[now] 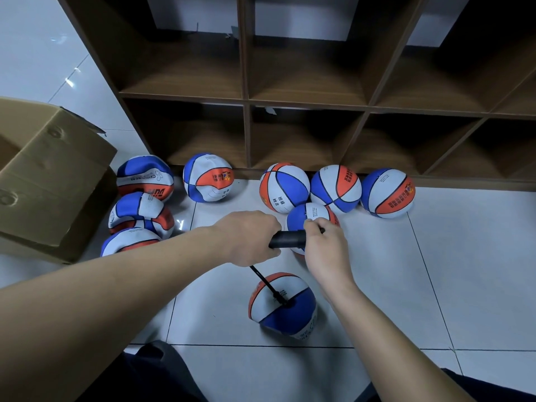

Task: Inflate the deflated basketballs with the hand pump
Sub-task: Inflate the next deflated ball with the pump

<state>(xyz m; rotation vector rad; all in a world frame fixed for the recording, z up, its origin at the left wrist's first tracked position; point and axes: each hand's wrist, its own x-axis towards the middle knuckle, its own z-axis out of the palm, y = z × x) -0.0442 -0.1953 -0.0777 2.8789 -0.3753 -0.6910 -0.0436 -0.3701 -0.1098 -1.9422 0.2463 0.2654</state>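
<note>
A black hand pump [288, 238] is held level above the floor. My left hand [249, 236] grips its barrel end, and my right hand [326, 250] grips the handle end. A thin black hose [268, 285] runs from under my left hand down into a blue, white and orange basketball [282, 307] on the tiles in front of me. Several dented, deflated balls [142, 211] lie at the left. Round balls [336, 188] stand in a row by the shelf, one [307, 216] partly hidden behind the pump.
An open cardboard box [49, 181] stands at the left. A brown wooden cubby shelf [304, 103] with bare compartments runs along the back. White tiled floor [435, 285] lies at the right. My dark trouser legs [150, 375] show at the bottom edge.
</note>
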